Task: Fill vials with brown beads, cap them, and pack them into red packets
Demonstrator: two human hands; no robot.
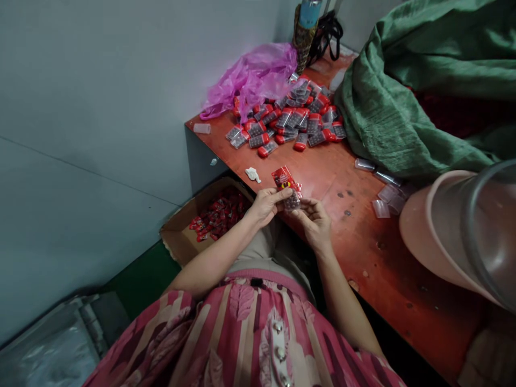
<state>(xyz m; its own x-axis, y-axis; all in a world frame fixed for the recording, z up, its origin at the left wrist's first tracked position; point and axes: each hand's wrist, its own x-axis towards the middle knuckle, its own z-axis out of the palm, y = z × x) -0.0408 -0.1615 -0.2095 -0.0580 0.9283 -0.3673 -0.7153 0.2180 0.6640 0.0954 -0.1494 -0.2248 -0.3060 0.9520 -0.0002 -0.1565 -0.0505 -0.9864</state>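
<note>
Close together at the table's front edge, both hands pinch things between thumb and fingers. My left hand [266, 206] is closed on a red printed packet [282, 176] with a yellow and black mark, its top pointing away from me. Just below the printing is a small clear plastic case [292, 202] with dark round bits showing through. My right hand [316, 221] grips that case from the right, fingertips at its edge. Whether the packet and the case are joined is hidden by the fingers. Beyond them lies a pile of red-ended clear cases [298, 117].
A pink plastic bag [258, 75] lies behind the pile. Green cloth [374, 107], clear plastic sleeves [387, 193] and a pink bucket [419, 231] are on the right of the red table [346, 236]. Below left, a cardboard box [175, 236] holds red packets. A white scrap [252, 174] lies nearby.
</note>
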